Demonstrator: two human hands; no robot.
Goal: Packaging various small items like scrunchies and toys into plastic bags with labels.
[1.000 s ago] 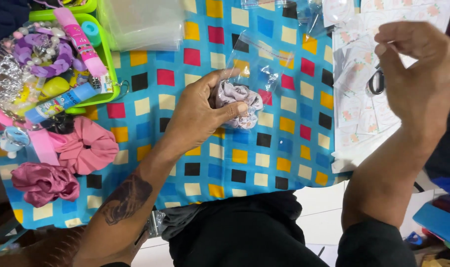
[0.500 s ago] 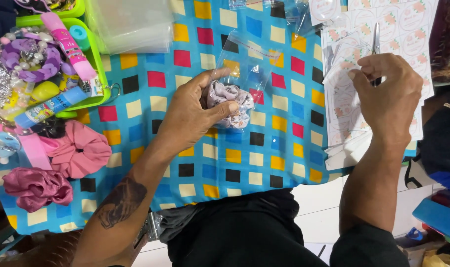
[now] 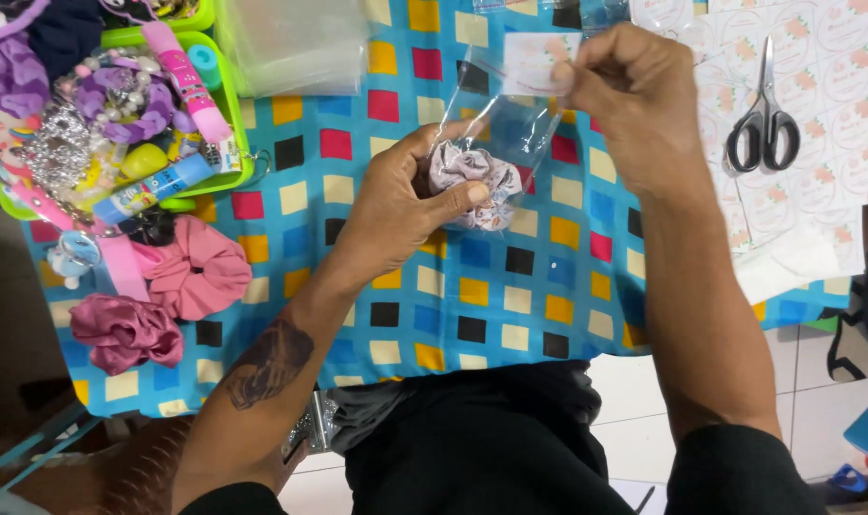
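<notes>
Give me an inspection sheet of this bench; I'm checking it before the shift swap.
Surface: checked cloth over the table.
Job's things: grey scrunchie inside a clear bag; small sticker at the bag's top.
Clutter: two pink scrunchies, green tray of trinkets, bag stack, scissors on a sticker sheet.
Grips: left hand pinches scrunchie and bag; right hand pinches the bag's top.
Cables: nothing seen.
Surroundings: white tiled floor.

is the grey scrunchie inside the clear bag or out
Inside: the grey scrunchie shows through the clear bag, pinched by the left hand.
</notes>
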